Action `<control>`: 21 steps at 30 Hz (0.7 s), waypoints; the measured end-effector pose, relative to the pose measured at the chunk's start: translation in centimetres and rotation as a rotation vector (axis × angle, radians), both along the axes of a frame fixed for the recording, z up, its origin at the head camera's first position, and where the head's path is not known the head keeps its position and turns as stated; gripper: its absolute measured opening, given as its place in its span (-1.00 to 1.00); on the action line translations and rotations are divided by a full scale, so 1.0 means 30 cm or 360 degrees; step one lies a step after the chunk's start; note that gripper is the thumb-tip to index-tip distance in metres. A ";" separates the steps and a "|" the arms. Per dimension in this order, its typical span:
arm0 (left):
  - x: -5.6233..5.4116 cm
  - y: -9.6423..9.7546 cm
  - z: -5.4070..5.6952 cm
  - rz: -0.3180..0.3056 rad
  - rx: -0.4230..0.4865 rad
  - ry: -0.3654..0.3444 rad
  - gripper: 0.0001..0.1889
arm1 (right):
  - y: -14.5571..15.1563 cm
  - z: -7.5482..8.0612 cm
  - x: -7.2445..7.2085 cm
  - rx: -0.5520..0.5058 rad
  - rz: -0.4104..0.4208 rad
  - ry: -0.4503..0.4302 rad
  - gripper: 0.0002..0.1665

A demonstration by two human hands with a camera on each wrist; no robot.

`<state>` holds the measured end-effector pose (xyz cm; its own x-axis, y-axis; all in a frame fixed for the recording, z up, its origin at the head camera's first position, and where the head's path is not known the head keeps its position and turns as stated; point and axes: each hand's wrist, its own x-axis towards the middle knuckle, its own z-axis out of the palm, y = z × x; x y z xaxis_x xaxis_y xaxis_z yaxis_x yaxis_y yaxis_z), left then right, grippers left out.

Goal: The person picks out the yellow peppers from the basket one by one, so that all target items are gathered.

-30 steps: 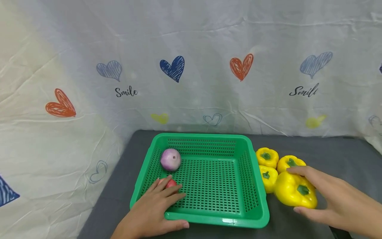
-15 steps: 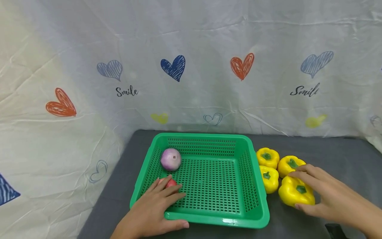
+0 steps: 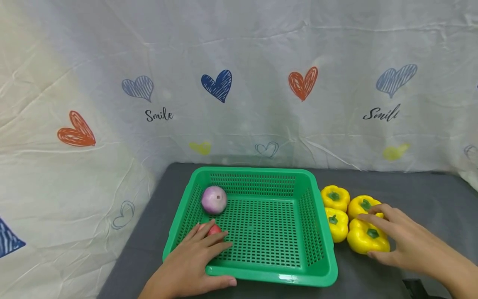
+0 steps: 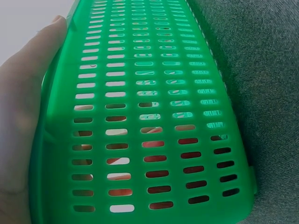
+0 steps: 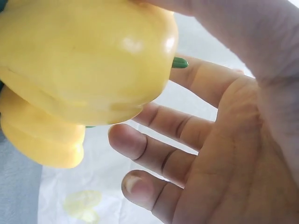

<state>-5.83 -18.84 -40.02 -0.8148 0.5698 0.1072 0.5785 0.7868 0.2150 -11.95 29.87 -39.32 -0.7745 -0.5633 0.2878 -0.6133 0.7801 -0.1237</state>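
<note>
My left hand [image 3: 190, 265] reaches over the near left corner of a green plastic basket [image 3: 270, 276]. Its spread fingers rest on a round red item [image 3: 214, 229], mostly covered, kind unclear. The thumb lies outside, along the rim, as the left wrist view also shows beside the slotted wall [image 4: 103, 126]. A purple onion [image 3: 214, 199] sits at the basket's left side. Right of the basket, my right hand [image 3: 407, 241] holds a yellow bell pepper [image 3: 364, 243] between thumb and fingers. In the right wrist view this pepper [image 5: 93, 56] hides some fingertips.
Three more yellow bell peppers, at the back left [image 3: 335, 198], near left [image 3: 337, 226] and back right [image 3: 360, 205], cluster against the basket's right side. A dark grey cloth [image 3: 422, 191] covers the table. A white curtain [image 3: 254, 120] with printed hearts hangs behind. A black object [image 3: 416, 286] lies near the right forearm.
The right hand has lowered its pepper onto the table beside the others, then shifted it slightly left and away from me. The left hand has stayed put.
</note>
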 end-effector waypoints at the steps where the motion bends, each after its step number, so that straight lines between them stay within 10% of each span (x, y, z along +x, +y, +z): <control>1: 0.001 0.000 -0.001 0.0000 0.0001 -0.0003 -0.25 | 0.001 -0.003 -0.001 0.0004 -0.0005 -0.0008 -0.11; 21: 0.000 0.002 -0.001 -0.0004 0.0001 -0.0046 -0.25 | -0.007 -0.032 -0.006 -0.0011 -0.0036 -0.0099 -0.12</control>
